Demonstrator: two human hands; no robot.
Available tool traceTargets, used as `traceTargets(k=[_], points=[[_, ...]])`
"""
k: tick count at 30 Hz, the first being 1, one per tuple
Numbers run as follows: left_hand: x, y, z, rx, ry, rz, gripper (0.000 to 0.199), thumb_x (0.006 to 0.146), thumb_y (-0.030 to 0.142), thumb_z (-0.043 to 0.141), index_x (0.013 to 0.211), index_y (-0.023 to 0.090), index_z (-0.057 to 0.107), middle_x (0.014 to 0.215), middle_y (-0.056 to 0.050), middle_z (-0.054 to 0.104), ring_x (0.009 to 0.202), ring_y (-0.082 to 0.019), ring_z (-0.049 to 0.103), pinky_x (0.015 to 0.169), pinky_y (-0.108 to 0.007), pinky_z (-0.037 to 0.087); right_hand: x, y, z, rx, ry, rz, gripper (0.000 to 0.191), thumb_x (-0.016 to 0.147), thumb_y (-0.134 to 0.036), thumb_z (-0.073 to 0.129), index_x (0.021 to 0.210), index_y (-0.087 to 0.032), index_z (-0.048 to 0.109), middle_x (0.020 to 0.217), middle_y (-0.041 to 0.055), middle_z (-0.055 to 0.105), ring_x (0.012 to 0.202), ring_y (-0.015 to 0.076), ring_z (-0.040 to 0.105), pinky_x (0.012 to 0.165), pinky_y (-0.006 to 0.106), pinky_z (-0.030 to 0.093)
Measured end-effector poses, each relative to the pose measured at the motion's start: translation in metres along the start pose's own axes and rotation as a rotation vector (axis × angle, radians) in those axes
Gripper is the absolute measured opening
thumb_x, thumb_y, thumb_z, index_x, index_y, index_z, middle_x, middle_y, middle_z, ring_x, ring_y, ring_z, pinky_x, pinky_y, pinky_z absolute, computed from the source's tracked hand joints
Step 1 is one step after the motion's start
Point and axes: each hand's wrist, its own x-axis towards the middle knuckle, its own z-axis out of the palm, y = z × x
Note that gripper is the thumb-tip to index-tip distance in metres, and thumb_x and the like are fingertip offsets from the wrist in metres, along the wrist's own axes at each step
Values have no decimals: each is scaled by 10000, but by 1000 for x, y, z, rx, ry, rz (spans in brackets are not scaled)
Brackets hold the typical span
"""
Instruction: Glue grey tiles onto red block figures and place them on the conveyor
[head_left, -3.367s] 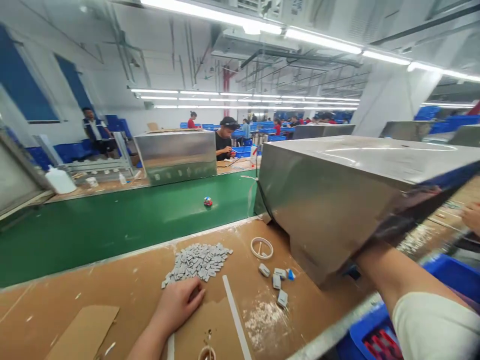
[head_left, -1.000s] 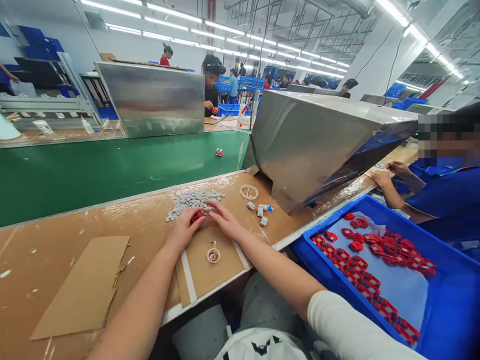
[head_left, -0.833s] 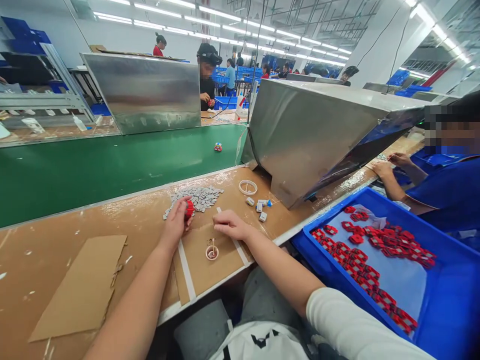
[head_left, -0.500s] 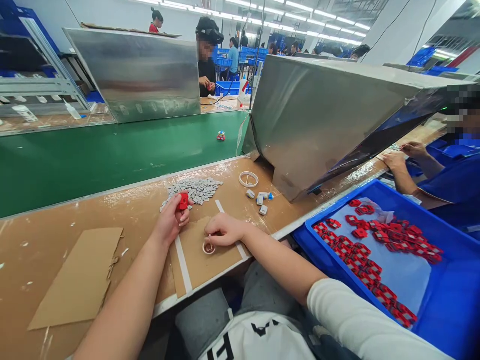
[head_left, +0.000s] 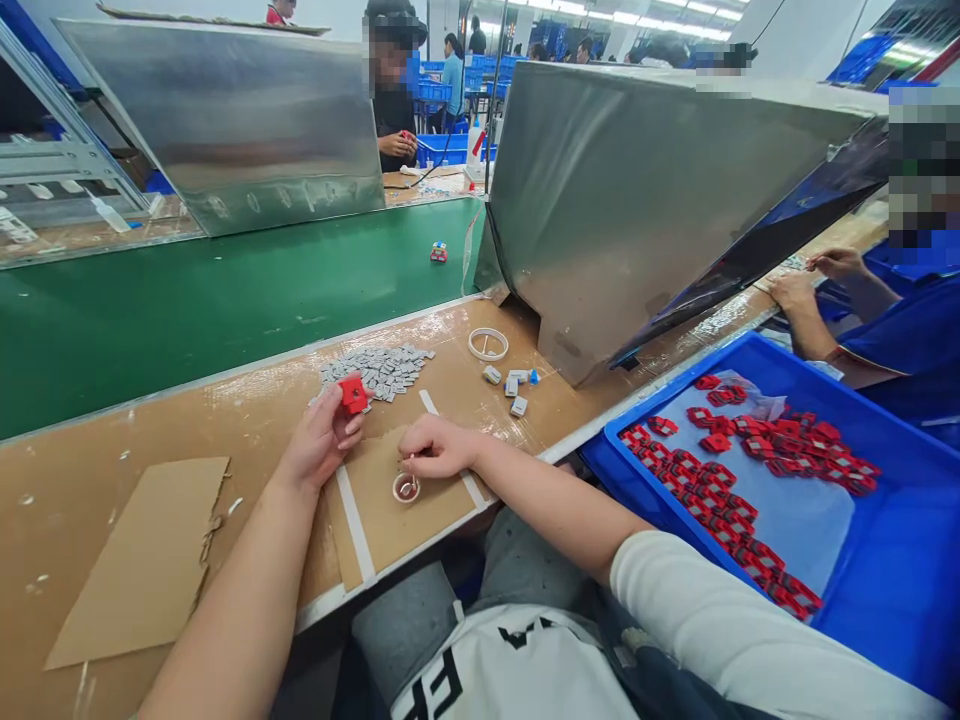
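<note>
Ceiling lights glow beyond a metal panel behind a green surface

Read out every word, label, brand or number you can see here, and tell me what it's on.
"E", probably: tilted black lettering on the white shirt; the rest is cut off or unclear.
White container, far left: marks too small and blurred to read.
Red part in the left hand: nothing readable.
</note>
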Motion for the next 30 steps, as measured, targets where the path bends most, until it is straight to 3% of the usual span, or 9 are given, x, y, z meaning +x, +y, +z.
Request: traceTargets(k=[3,7,10,12,15,19,23,26,30], points=[[1,0,1,-8,-9,-4,403,784,310,809,1151,225,669,1164,-67,696,608,-79,519,400,-150,355,0,2,1,9,25,-17,404,972,-281,489,629,-242,279,592,-59,272,574,110,315,602,268,272],[5,-3,-3,-38,1,-7,277,852,452,742,977,233,627,1064,-60,699,650,-117,541,458,-188,386,1,2,1,16,0,-29,387,955,-250,490,625,-239,289,596,-52,298,578,113,318,617,273,281],[6,-8,-4,170,-14,69,349,863,523,767,994,232,625,1101,-75,704,701,-124,559,544,-208,433,2,0,-1,38,-36,-25,380,935,-245,500,614,-236,296,583,-50,300,577,115,326,617,276,284],[4,-12,-4,394,-46,140,450,822,502,822,1139,238,644,1166,-89,707,765,-137,589,642,-236,491,2,-1,-2,63,-29,-27,387,933,-266,508,611,-235,296,580,-51,291,573,113,321,611,279,283],[2,-16,-4,659,-109,168,700,734,433,896,1339,251,594,1212,-89,714,921,-191,658,831,-309,544,1,0,-5,130,118,2,426,960,-359,495,605,-236,293,589,-48,274,569,110,303,596,286,279],[2,-18,-6,981,-107,165,588,720,497,883,1212,236,694,1093,-64,735,956,-255,673,874,-368,528,0,5,-5,152,464,138,524,997,-532,452,605,-233,274,596,-40,252,579,111,287,591,282,279],[5,-19,-7,1161,-104,204,585,716,567,866,1180,241,726,1047,-51,750,926,-272,663,857,-376,506,4,7,-2,46,715,214,518,1027,-542,424,633,-228,301,615,-38,294,610,118,318,621,283,296],[6,-19,-7,1192,-142,217,582,723,592,854,1174,245,731,1079,-50,761,933,-273,673,897,-384,509,8,7,-1,-1,778,244,497,1045,-520,412,659,-230,293,634,-42,312,625,120,337,639,283,301],[6,-20,-7,1217,-158,234,584,734,615,836,1173,244,729,1100,-59,765,946,-284,681,871,-382,516,10,9,-1,-28,748,243,476,1047,-488,423,669,-232,290,640,-48,314,624,118,350,637,283,287]])
